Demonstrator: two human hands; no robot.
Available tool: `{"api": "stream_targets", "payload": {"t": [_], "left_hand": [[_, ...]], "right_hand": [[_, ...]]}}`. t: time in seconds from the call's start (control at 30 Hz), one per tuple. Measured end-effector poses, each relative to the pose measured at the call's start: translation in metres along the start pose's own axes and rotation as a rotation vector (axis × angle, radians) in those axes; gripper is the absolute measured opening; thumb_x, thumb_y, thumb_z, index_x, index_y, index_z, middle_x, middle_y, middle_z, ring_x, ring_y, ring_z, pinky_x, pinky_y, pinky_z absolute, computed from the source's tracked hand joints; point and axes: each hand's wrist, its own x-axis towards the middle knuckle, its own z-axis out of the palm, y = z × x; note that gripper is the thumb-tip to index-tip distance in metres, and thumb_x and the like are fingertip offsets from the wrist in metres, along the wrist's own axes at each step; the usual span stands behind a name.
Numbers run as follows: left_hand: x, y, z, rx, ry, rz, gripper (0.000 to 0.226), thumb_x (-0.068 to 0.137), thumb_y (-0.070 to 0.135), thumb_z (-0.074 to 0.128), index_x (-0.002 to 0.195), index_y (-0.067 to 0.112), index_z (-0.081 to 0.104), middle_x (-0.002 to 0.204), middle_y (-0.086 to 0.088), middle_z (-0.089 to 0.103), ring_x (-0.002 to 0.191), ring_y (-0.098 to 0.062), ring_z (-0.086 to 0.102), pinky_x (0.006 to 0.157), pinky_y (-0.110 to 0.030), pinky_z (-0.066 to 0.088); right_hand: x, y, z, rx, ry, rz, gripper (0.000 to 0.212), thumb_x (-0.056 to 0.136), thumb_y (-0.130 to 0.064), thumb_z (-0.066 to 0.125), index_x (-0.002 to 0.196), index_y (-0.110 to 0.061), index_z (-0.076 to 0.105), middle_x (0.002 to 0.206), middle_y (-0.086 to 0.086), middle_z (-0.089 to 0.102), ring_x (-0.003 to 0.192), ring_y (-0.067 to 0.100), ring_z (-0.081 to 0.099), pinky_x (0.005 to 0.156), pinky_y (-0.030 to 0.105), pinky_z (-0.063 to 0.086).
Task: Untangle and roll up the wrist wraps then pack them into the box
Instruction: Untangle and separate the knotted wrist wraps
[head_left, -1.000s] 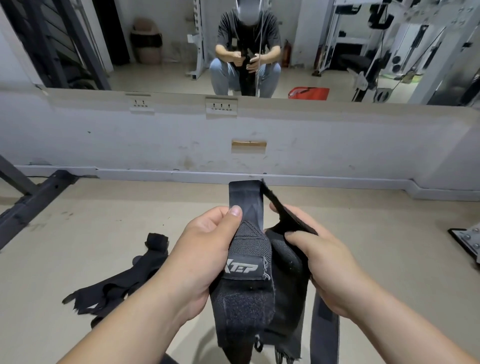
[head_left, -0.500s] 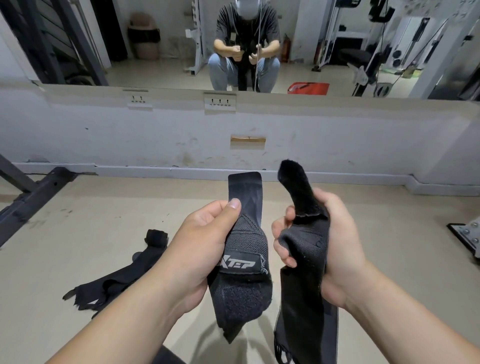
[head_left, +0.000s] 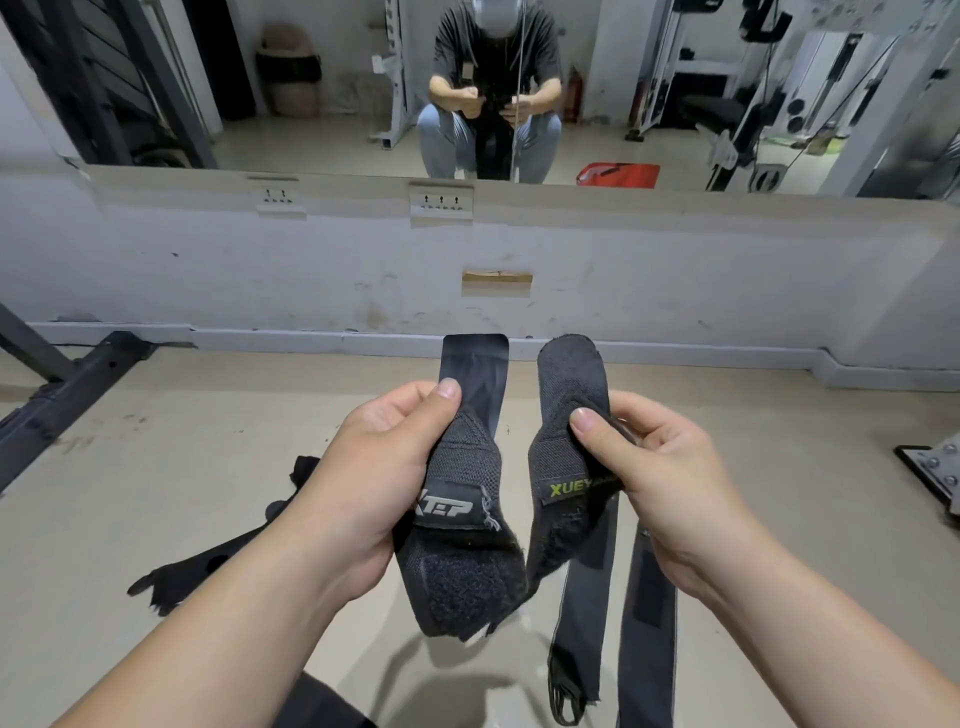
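Head: XTEP wrap (head_left: 464, 551) beside XUEY wrap (head_left: 560, 457)

We see a beige floor (head_left: 208, 441) running to a scuffed white wall (head_left: 675, 270). It carries one socket strip (head_left: 275, 197) on the left, another socket strip (head_left: 441, 201) at centre, and a wooden patch (head_left: 496, 277) below. The far mirror (head_left: 322, 135) reflects a gym machine (head_left: 727, 93) and a red mat (head_left: 618, 174). Dark metal beam (head_left: 67, 395) left, bolted plate (head_left: 935, 467) right.
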Motion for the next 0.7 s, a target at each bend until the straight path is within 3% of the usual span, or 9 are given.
{"api": "stream_targets", "payload": {"t": [0.33,0.47,0.6,0.7], "left_hand": [[0.001,0.001,-0.002,0.056,0.025,0.022,0.020,0.104,0.027,0.062,0.087,0.016,0.064,0.061,-0.005,0.060,0.043,-0.016,0.054,0.044,-0.024,0.047],[0.001,-0.003,0.001,0.055,0.003,0.029,0.026,0.107,0.028,0.059,0.083,0.018,0.063,0.064,-0.006,0.063,0.048,-0.017,0.058,0.048,-0.025,0.049],[0.004,-0.006,0.002,0.087,0.017,0.068,0.018,0.109,0.026,0.056,0.094,0.019,0.063,0.070,-0.002,0.068,0.056,-0.014,0.062,0.056,-0.027,0.051],[0.006,-0.009,0.000,0.078,0.038,0.068,0.013,0.109,0.026,0.055,0.100,0.019,0.062,0.073,-0.002,0.070,0.057,-0.015,0.063,0.058,-0.028,0.051]], "right_hand": [[0.009,0.003,-0.004,0.053,0.094,0.065,0.011,0.104,-0.011,0.062,0.113,-0.016,0.065,0.088,0.014,0.079,0.072,0.023,0.073,0.062,0.030,0.059],[0.008,0.004,-0.004,0.046,0.059,0.059,0.008,0.102,-0.013,0.065,0.109,-0.016,0.066,0.091,0.015,0.080,0.074,0.022,0.075,0.067,0.030,0.059],[0.007,0.004,0.002,0.097,0.034,0.081,0.015,0.100,-0.013,0.067,0.113,-0.016,0.073,0.100,0.015,0.081,0.083,0.025,0.076,0.087,0.043,0.059],[0.005,0.004,0.004,0.093,0.020,0.094,0.015,0.101,-0.014,0.066,0.113,-0.014,0.074,0.099,0.014,0.080,0.083,0.025,0.075,0.088,0.044,0.059]]}}
